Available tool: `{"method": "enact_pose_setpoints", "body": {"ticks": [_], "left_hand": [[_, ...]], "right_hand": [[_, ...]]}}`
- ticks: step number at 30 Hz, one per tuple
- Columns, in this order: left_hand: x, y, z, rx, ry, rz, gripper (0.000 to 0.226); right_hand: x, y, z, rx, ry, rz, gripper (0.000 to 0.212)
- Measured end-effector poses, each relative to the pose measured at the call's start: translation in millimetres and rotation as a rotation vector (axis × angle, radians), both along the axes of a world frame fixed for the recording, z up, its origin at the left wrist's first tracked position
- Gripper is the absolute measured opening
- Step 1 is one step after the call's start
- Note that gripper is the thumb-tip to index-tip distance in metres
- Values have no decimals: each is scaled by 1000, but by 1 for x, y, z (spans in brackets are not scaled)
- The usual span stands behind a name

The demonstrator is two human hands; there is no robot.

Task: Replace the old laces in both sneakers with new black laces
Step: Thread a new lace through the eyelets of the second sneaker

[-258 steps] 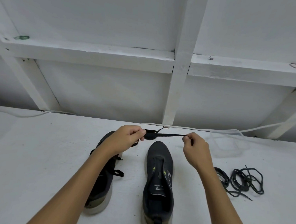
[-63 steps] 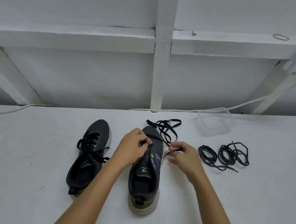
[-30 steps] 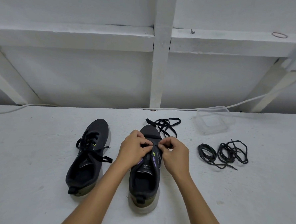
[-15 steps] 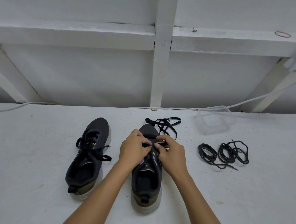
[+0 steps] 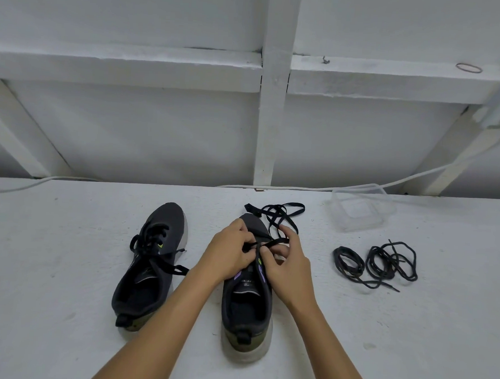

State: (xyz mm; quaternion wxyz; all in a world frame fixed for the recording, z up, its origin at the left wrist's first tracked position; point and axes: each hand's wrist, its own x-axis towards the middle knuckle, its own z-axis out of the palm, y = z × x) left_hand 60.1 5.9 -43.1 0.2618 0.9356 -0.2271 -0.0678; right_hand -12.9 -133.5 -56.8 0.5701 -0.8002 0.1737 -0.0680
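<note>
Black flat lace [image 5: 282,217] runs from a loose tangle just beyond the toe of the right-hand sneaker [image 5: 248,300] back into both hands, which meet over the lowest eyelets. The left hand [image 5: 227,255] has its fingers curled and pinching the lace at the eyelet row, likely steadying the upper so the hole stays open. The right hand [image 5: 285,267] is curled too, its grip clamped on the lace strand that crosses between the thumbs, apparently feeding it through. That sneaker stands toe away on the white worktop [image 5: 48,265], heel towards the person, so the tongue and eyelets lie directly under the grip. To the left of the grip, apart, sits the other sneaker [image 5: 150,265], already laced, its ends untied. Well right of the grip lie two coiled round cord laces [image 5: 376,264], probably the old ones, with a clear plastic tub [image 5: 359,207] beyond them.
</note>
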Motion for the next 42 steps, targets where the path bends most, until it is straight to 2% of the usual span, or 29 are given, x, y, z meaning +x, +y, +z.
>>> {"method": "enact_pose_setpoints", "body": {"ticks": [4, 9, 14, 18, 22, 24, 28, 31, 40, 42], "left_hand": [[4, 4, 6, 5, 29, -62, 5], [7, 11, 10, -23, 51, -86, 8], [6, 10, 8, -45, 39, -74, 12], [5, 9, 6, -46, 23, -83, 13], [6, 15, 5, -90, 74, -91, 12], [8, 18, 6, -108, 99, -91, 12], [6, 14, 2, -111, 78, -67, 12], [1, 9, -1, -96, 34, -29, 9], [-1, 7, -2, -107, 43, -16, 3], [-1, 7, -2, -111, 42, -23, 2]], "right_hand": [[-3, 1, -3, -5, -11, 19, 67], [-8, 2, 1, 9, 24, 43, 67], [-16, -3, 6, 155, 17, 95, 45], [-18, -2, 7, 63, 11, 106, 20], [-18, 3, 17, -54, 82, 138, 29], [-17, 5, 24, -49, 120, 140, 28], [-12, 8, 34, -110, 218, 118, 35], [-5, 11, 41, -137, 247, 73, 20], [-8, 9, 53, -154, 256, 199, 30], [-6, 7, 51, -128, 255, 226, 24]]}}
